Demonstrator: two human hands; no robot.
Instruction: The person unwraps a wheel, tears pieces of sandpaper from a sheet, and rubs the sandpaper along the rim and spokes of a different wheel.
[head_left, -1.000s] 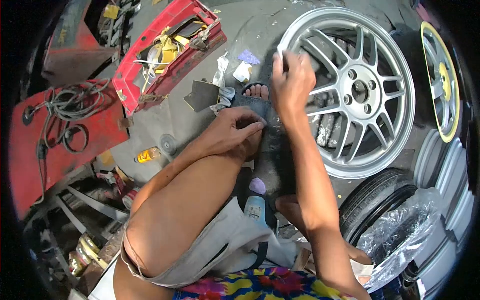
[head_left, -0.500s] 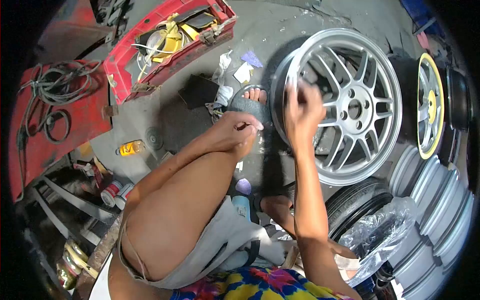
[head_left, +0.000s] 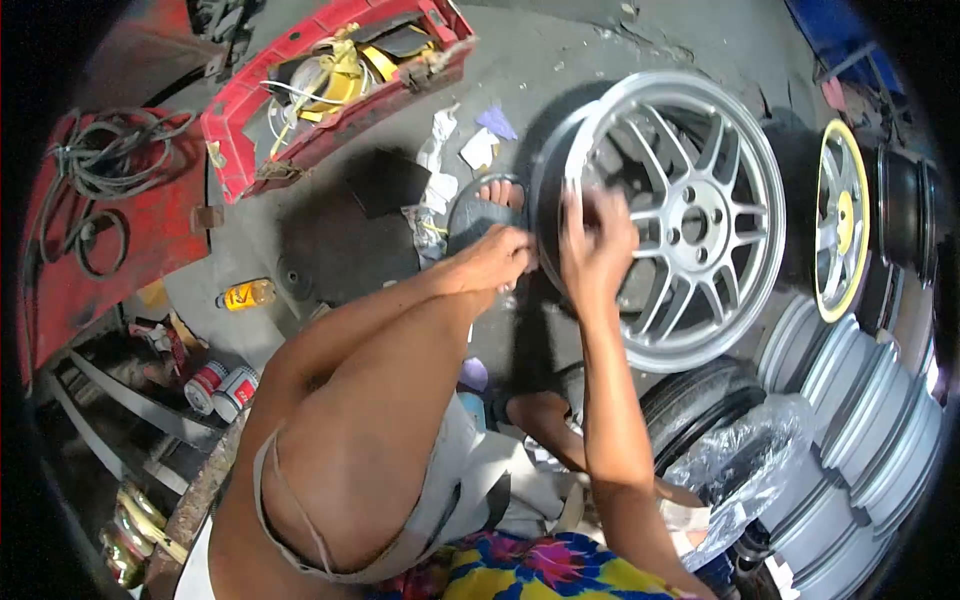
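A silver alloy wheel rim (head_left: 755, 250) stands tilted in front of me, its spokes and hub facing up. My right hand (head_left: 598, 240) is at the rim's left edge, its fingers bent and partly blurred. One finger lies along the lip; whatever the hand may hold is too smeared to name. My left hand (head_left: 495, 258) rests in front of my bent knee, left of the rim, with fingers curled together. What is inside it, if anything, is hidden. Beneath that hand is my sandalled foot (head_left: 498, 195).
A red toolbox (head_left: 225, 130) lies at the upper left, near a coiled cable (head_left: 105, 165) and an orange-labelled bottle (head_left: 246, 295). Two cans (head_left: 235, 390) stand lower left. A tire (head_left: 690, 400), plastic wrap (head_left: 740, 460), stacked rims (head_left: 850, 400) and a yellow-edged wheel (head_left: 842, 220) fill the right.
My left hand has turned and closed more, its finger-and-thumb loop no longer showing. My right hand has shifted slightly down along the rim's edge. The view has moved a little.
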